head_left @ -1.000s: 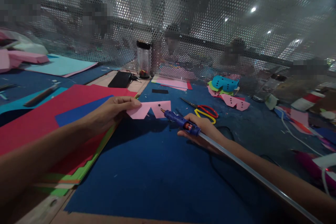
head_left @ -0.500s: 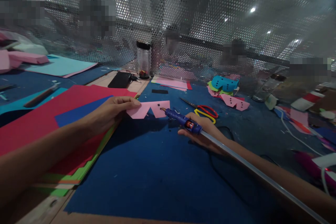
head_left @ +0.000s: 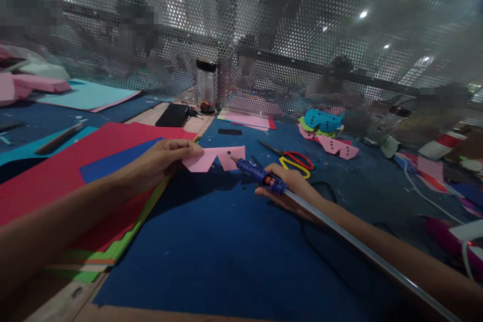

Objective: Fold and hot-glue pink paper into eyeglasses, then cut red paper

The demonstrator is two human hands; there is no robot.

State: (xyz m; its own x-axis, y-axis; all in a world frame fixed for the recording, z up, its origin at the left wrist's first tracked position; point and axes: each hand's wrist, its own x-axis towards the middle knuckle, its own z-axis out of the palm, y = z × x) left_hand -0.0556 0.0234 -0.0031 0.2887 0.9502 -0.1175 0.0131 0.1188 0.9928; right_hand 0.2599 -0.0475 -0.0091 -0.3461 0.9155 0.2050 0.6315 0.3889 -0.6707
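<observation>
Between the thumb and fingers of my left hand (head_left: 171, 153) is the left end of a pink paper cutout (head_left: 199, 160), notched along its lower edge, with a small black dot near its right end. My right hand (head_left: 290, 183) is wrapped round a blue glue gun (head_left: 260, 175). A long clear glue stick (head_left: 339, 229) runs out of its back toward the lower right. The gun's tip is at the cutout's right part, by the dot; whether it touches the paper I cannot tell. Red-and-yellow-handled scissors (head_left: 296, 161) lie just beyond my right hand.
Stacked coloured sheets (head_left: 105, 151) lie under my left forearm. Finished-looking dotted cutouts (head_left: 335, 146) sit at the back right. A lidded jar (head_left: 206, 88), a black phone-like object (head_left: 172, 114) and a black strip (head_left: 230, 132) stand or lie farther back. A purple glue gun (head_left: 447, 239) is at right.
The glue gun has shifted very slightly left and down with my right hand. The pink cutout is almost where it was, still in my left hand.
</observation>
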